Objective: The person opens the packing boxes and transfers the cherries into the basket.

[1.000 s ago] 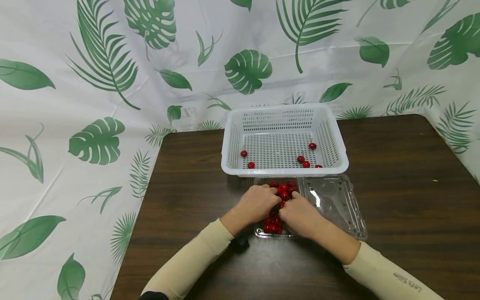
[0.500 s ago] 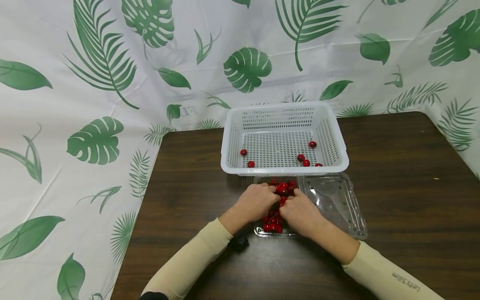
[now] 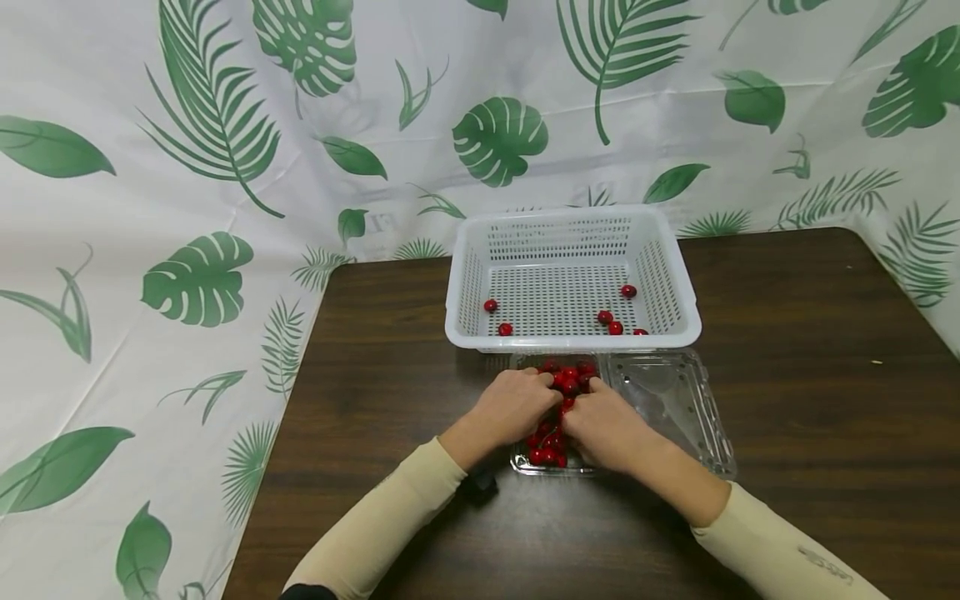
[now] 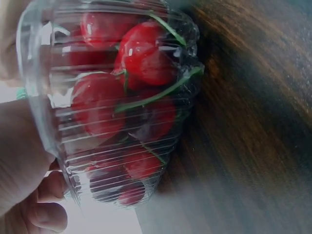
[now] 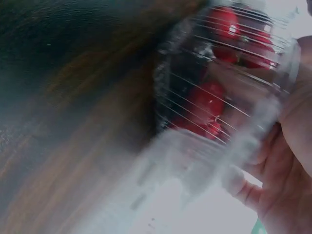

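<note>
A clear plastic clamshell box [image 3: 555,472] of red cherries [image 3: 547,457] lies on the table, its lid [image 3: 667,404] folded out to the right. Both hands reach into it from either side. My left hand [image 3: 517,404] is over the left rim with curled fingers, and my right hand [image 3: 606,427] comes in from the right, the two nearly meeting over the middle cherries. Green stems [image 4: 161,95] show through the ribbed wall in the left wrist view. In the right wrist view, part of a hand shows among the cherries [image 5: 207,102]. I cannot tell whether the hidden fingertips pinch a cherry.
Directly behind the box stands a white perforated basket [image 3: 573,342] with several loose cherries [image 3: 615,327] on its floor. A small black object [image 3: 482,485] is below the left wrist. The brown wooden table [image 3: 810,350] ends at a leaf-print curtain [image 3: 420,183].
Both hands stay over the box, with only slight finger movement among the cherries. The lower cherries have shifted a little. The basket's cherries are unchanged; the head view shifts slightly.
</note>
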`<state>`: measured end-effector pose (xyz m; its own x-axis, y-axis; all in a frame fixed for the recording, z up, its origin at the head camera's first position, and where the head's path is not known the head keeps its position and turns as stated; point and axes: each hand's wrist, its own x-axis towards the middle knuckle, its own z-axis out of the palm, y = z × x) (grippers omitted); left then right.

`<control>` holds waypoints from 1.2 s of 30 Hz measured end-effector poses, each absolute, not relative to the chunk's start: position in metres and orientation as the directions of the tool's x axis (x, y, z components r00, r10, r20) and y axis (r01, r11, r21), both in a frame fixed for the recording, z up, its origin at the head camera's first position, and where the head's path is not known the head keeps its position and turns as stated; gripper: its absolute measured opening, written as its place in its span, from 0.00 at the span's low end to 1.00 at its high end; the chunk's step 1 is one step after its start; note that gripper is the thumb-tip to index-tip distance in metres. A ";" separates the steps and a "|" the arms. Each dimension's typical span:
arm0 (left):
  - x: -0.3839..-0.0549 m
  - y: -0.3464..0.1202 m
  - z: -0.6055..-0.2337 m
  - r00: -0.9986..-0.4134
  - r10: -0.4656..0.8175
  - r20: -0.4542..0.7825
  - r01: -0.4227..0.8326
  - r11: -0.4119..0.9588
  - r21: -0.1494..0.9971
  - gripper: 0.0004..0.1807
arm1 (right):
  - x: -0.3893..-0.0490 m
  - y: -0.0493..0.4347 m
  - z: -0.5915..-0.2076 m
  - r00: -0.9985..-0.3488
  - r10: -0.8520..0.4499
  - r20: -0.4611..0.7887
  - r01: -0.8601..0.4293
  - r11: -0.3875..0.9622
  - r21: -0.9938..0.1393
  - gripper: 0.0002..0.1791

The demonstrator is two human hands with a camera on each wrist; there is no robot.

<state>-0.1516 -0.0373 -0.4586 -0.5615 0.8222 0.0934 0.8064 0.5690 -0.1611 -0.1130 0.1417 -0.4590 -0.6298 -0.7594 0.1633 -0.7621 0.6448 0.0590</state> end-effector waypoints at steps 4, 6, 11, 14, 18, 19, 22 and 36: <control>-0.150 -0.039 -0.459 -0.555 0.824 0.117 0.805 0.567 -0.178 0.04 | -0.113 0.147 -0.448 -0.642 -0.751 0.153 -0.764 0.644 -0.040 0.09; -0.150 -0.040 -0.458 -0.551 0.824 0.129 0.806 0.566 -0.175 0.02 | -0.113 0.149 -0.441 -0.650 -0.743 0.159 -0.759 0.643 -0.103 0.05; -0.148 -0.043 -0.452 -0.549 0.821 0.159 0.813 0.568 -0.130 0.05 | -0.112 0.156 -0.425 -0.691 -0.699 0.186 -0.721 0.643 -0.259 0.02; -0.147 -0.047 -0.446 -0.557 0.812 0.176 0.814 0.576 -0.082 0.07 | -0.112 0.162 -0.418 -0.719 -0.669 0.188 -0.688 0.646 -0.331 0.02; -0.146 -0.054 -0.439 -0.559 0.798 0.224 0.816 0.577 -0.019 0.06 | -0.113 0.171 -0.410 -0.741 -0.634 0.223 -0.664 0.643 -0.382 0.04; -0.145 -0.057 -0.438 -0.559 0.794 0.237 0.817 0.577 -0.006 0.06 | -0.113 0.173 -0.407 -0.745 -0.625 0.234 -0.661 0.642 -0.388 0.04; -0.143 -0.063 -0.431 -0.562 0.784 0.266 0.816 0.577 0.024 0.06 | -0.115 0.179 -0.402 -0.750 -0.598 0.281 -0.659 0.640 -0.396 0.04; -0.128 -0.098 -0.406 -0.615 0.715 0.332 0.785 0.596 0.172 0.02 | -0.142 0.204 -0.377 -0.821 -0.346 0.455 -0.547 0.706 -0.450 0.05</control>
<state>-0.1281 -0.0977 -0.4065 -0.6154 0.7149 0.3320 0.7846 0.5957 0.1718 -0.1423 0.2041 -0.3767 -0.8206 -0.3458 0.4551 -0.5470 0.7060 -0.4499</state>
